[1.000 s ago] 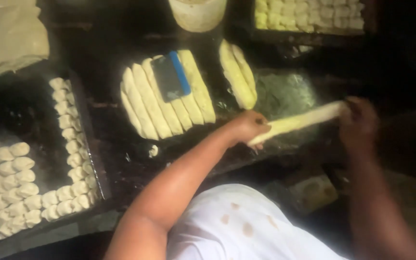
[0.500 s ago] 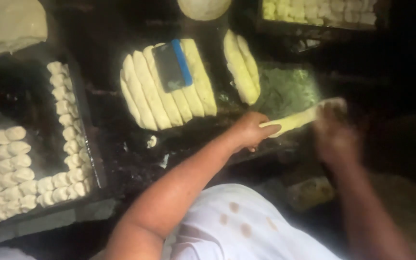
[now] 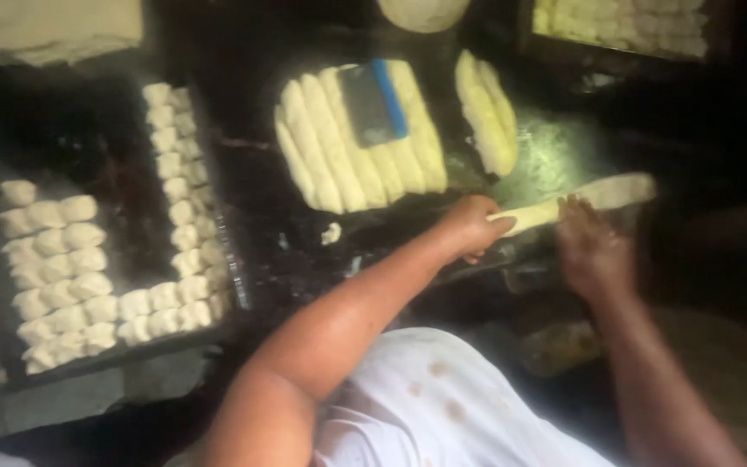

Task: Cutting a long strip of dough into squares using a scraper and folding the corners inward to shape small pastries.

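Dough strip (image 3: 577,201): pale, stretched between both hands over the dark table (image 3: 555,156).
Left hand (image 3: 475,227): fingers curled tight round the strip's near end.
Right hand (image 3: 592,251): fingers spread, flat on the strip (blurred).
Behind: a row of dough logs (image 3: 356,143) with a blue-edged scraper (image 3: 374,101) lying on them.
Left: tray (image 3: 235,285) of small dough pieces (image 3: 88,277).
Room: dim.
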